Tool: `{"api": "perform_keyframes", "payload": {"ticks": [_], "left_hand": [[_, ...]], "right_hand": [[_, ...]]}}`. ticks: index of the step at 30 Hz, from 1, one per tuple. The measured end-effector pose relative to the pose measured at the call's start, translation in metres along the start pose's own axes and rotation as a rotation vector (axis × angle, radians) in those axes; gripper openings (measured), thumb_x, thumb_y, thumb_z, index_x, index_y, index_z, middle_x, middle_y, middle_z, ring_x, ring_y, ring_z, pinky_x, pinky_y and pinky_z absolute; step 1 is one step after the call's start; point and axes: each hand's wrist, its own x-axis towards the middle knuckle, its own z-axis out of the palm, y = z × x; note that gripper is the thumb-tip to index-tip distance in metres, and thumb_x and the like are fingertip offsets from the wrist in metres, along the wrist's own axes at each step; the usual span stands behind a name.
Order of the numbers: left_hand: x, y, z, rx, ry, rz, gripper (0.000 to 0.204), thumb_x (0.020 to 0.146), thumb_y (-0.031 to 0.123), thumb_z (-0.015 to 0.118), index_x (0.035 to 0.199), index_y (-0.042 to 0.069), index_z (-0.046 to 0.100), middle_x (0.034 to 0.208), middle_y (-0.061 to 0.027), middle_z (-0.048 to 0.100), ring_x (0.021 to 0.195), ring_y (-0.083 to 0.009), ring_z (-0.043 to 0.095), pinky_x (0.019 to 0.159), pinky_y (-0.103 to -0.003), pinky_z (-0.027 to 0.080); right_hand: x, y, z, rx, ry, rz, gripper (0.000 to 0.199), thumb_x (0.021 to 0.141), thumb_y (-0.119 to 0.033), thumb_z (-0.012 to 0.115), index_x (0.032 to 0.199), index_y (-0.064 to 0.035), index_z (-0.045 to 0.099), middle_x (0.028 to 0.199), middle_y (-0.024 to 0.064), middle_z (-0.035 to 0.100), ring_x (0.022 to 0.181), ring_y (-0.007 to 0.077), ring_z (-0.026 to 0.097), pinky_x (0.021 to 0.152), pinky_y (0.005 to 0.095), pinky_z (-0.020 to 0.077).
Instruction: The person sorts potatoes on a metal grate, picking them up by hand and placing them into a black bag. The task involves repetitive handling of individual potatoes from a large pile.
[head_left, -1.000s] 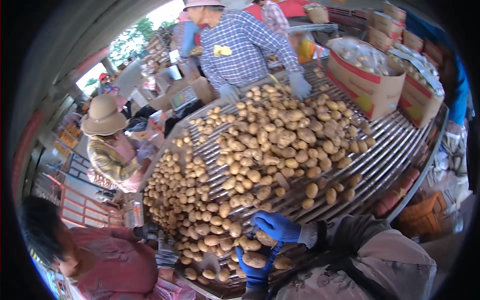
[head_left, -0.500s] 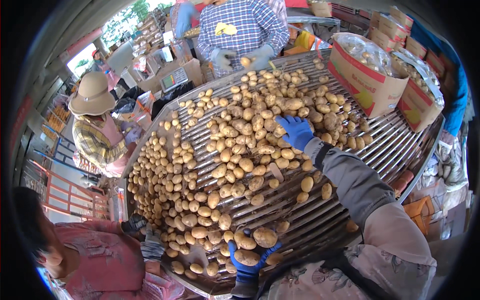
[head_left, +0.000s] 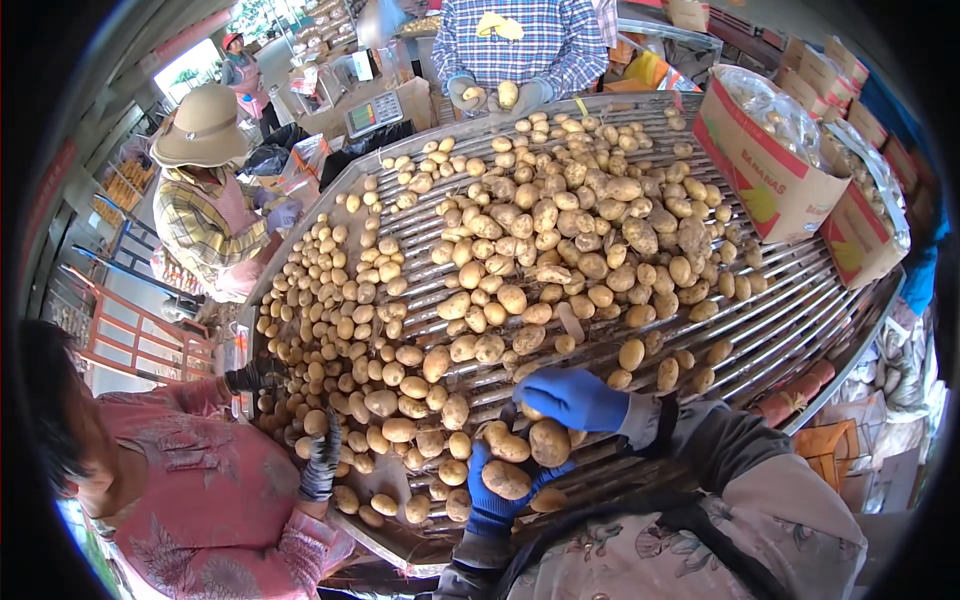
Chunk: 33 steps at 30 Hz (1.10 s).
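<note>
My left hand (head_left: 490,512), in a blue glove, is cupped round several potatoes near the lower edge of the slatted table (head_left: 470,400). A muddy potato (head_left: 507,481) rests in its palm, and a larger round potato (head_left: 550,443) sits against its fingers. Just above it, my right hand (head_left: 580,398), also in a blue glove, is bent palm down with its fingers curled over a potato that is mostly hidden. Beyond both hands lies a big heap of potatoes (head_left: 570,215), some with soil on them.
Smaller potatoes (head_left: 330,330) crowd the table's left side, by a co-worker in a pink top (head_left: 210,470). Another in a hat (head_left: 205,220) stands farther back. Across the table a person in a checked shirt (head_left: 520,50) holds potatoes. Filled cardboard boxes (head_left: 755,175) stand on the right.
My right hand has come back from the heap toward me and now sits beside my left hand, its fingers curled. The left hand still holds potatoes. The view has shifted slightly.
</note>
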Motion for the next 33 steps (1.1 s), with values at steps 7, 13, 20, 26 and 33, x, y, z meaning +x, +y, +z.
{"api": "perform_keyframes", "payload": {"ticks": [7,13,20,26,33], "left_hand": [[-0.014,-0.029,-0.023,0.53,0.076,-0.072,0.076,0.096,0.069,0.034,0.15,0.016,0.036,0.152,-0.0176,0.038,0.137,-0.0397,0.039,0.11,-0.065,0.033],[-0.012,-0.039,-0.027,0.65,0.181,0.019,0.081,0.094,0.071,0.036,0.151,0.015,0.034,0.152,-0.0166,0.039,0.137,-0.0365,0.04,0.111,-0.058,0.034],[-0.011,-0.011,-0.008,1.346,0.487,0.305,0.085,0.064,0.06,0.082,0.123,0.007,0.05,0.114,-0.0071,0.06,0.101,-0.0257,0.061,0.083,-0.044,0.051],[-0.003,0.0,0.006,0.791,0.38,0.299,0.079,0.062,0.043,0.088,0.12,0.006,0.049,0.11,-0.0043,0.06,0.094,-0.0224,0.064,0.078,-0.04,0.053],[-0.006,-0.007,-0.007,1.458,0.434,0.427,0.084,0.065,0.046,0.084,0.127,0.006,0.044,0.119,-0.0067,0.058,0.105,-0.0235,0.061,0.089,-0.041,0.052]], "right_hand": [[-0.003,-0.008,0.018,-0.355,-0.031,-0.162,0.043,0.093,-0.023,0.064,0.134,-0.0149,0.058,0.093,0.0131,0.069,0.078,0.0314,0.068,0.064,0.0414,0.0534],[0.007,-0.002,-0.045,-0.149,0.069,0.064,0.037,0.102,-0.025,0.056,0.136,-0.0133,0.056,0.106,0.0151,0.072,0.088,0.0286,0.073,0.077,0.0393,0.0571],[0.005,0.109,-0.182,-1.145,0.429,0.533,0.057,0.085,-0.024,0.069,0.138,-0.0158,0.047,0.12,0.0156,0.056,0.096,0.0374,0.062,0.077,0.0467,0.0535],[0.031,0.136,-0.179,-1.17,0.337,0.659,0.073,0.077,-0.026,0.08,0.139,-0.0129,0.043,0.118,0.0177,0.049,0.094,0.0354,0.064,0.075,0.0439,0.0545],[-0.012,0.14,-0.198,-0.097,0.562,0.303,0.067,0.084,-0.019,0.076,0.142,-0.0079,0.044,0.114,0.0115,0.059,0.1,0.0267,0.065,0.077,0.04,0.0559]]}}
